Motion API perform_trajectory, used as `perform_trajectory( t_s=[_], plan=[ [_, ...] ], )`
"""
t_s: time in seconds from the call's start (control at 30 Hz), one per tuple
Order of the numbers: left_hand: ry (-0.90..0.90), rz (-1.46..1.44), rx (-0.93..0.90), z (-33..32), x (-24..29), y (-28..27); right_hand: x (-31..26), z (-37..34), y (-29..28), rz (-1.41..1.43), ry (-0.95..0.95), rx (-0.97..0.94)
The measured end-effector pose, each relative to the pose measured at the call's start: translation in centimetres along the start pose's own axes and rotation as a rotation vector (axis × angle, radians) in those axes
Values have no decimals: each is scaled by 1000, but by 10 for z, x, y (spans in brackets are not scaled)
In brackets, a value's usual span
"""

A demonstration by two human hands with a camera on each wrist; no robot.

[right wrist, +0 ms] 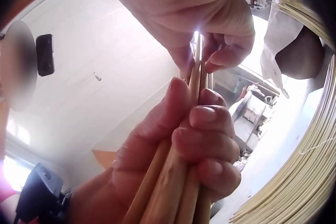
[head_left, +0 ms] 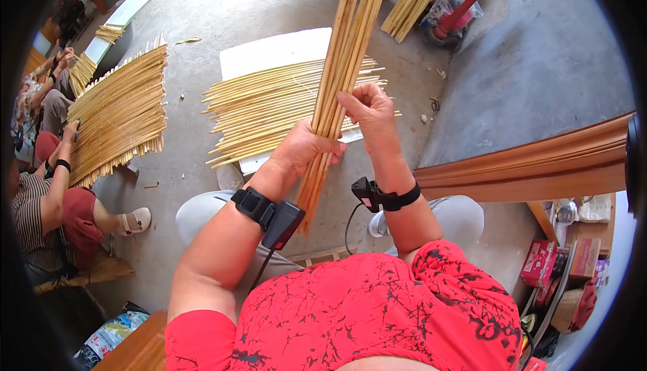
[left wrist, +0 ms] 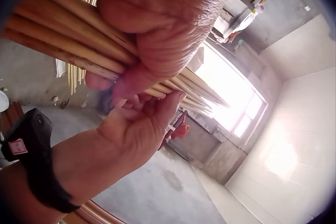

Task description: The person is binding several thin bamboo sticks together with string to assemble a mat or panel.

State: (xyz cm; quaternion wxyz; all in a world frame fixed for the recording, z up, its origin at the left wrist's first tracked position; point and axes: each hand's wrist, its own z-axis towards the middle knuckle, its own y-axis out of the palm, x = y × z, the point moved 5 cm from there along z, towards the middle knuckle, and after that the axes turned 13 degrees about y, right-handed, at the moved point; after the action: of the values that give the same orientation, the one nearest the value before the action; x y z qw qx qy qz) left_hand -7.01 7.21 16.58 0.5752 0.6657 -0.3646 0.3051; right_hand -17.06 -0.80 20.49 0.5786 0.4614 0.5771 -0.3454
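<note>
Grey concrete floor (head_left: 192, 68) surrounds the stick mat (head_left: 256, 111), which lies across a white board (head_left: 276, 53) in front of my knees. Left of that mat is a darker mat (head_left: 125, 111), where a person (head_left: 40, 192) in a striped top sits with a hand at its edge. Beyond the stick mat, to its right, leans a spare bundle (head_left: 412, 4); nearer me on its right runs a curved wooden edge (head_left: 532, 159).

I hold a bundle of sticks (head_left: 347, 47) upright at a slant, so that from my head it crosses the right part of the stick mat. My left hand (head_left: 296, 148) is wrapped round the bundle's lower part, thumb on one side and fingers curled on the other. Just above it, my right hand (head_left: 373, 111) pinches the sticks between thumb and bent fingers; against the glare I can't be sure how many of them it has.
</note>
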Motion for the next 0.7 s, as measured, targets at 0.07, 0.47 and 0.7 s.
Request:
perform_trajectory(
  t_s=[0.07,0.47,0.7],
  plan=[
    [21,-1,36,1,-1,-2,2,1,1,-12,61,-35],
    [-12,-59,-17,0,3,0,-2,-1,2,24,124,-60],
    [-20,-34,-25,-3,3,2,6,3,0,7,106,-80]
  ],
)
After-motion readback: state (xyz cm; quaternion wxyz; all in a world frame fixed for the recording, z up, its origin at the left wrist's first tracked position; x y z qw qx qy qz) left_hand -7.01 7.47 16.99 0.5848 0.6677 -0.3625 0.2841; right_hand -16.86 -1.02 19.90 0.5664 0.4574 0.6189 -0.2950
